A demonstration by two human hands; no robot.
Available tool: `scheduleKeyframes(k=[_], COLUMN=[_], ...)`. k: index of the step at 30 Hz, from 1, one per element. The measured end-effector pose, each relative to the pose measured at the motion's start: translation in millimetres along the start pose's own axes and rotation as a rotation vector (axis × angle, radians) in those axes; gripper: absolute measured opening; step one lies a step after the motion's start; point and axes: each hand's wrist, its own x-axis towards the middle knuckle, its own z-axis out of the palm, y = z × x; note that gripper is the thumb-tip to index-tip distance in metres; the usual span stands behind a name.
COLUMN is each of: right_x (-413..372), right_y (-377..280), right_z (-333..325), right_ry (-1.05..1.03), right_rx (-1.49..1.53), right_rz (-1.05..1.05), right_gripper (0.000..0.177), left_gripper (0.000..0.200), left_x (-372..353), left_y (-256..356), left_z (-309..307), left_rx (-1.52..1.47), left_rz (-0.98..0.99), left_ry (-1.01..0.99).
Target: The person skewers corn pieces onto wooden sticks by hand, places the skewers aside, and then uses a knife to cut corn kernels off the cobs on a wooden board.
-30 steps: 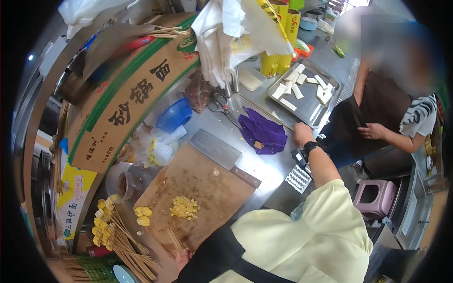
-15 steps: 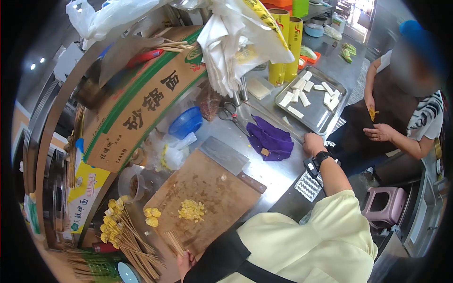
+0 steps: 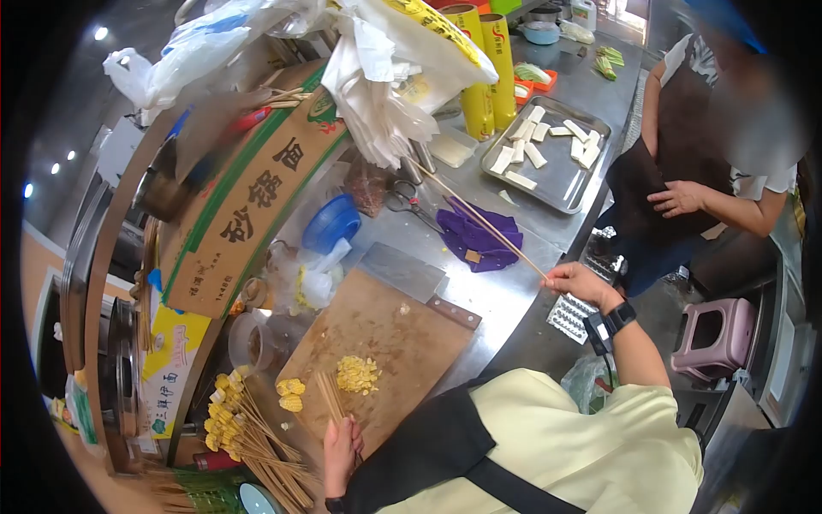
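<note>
My left hand is closed around a bundle of bamboo skewers at the near edge of the wooden cutting board. Chopped corn and two corn pieces lie just beyond it. Stretched out to the right, my right hand pinches one end of a long thin stick. That stick slants up and left over a purple cloth, its far end by the white plastic bags. A cleaver rests flat along the board's far edge.
A metal tray holds white strips. Corn skewers are piled at lower left, near a cardboard box. Scissors and a blue bowl stand beyond the board. A co-worker's hand is at right.
My right hand has drawn back from the tray's corner, and the long stick now shows clearly. My left hand has moved up with the skewers. The co-worker's yellow item is no longer visible.
</note>
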Motion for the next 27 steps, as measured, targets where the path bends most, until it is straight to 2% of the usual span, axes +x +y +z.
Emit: scheduleKeyframes(k=[5,10,15,21,27], right_x=[-22.6,-17.5,0.1,8.2,5.2], right_y=[-42.8,-67.2,-70.5,-67.1,-71.0], right_z=[30.3,50.8,65.9,75.9,73.1], right_ry=[-0.237,-0.374,-0.475,-0.512,-0.418], right_rx=[0.352,0.507,0.556,0.541,0.449], right_rz=[0.018,0.026,-0.001,-0.001,0.071], right_gripper=[0.021,0.023,0.022,0.023,0.024], left_gripper=[0.013,0.013,0.014,0.015,0.014], left_x=[8.9,11.0,8.5,3.2,6.4], left_y=[38.8,46.0,33.5,26.2,24.7], left_z=[15.1,25.1,14.2,9.0,14.4], left_rx=[0.109,0.108,0.116,0.122,0.110], left_rz=[0.080,0.120,0.087,0.094,0.074], left_ry=[-0.100,-0.212,-0.184,-0.188,-0.211])
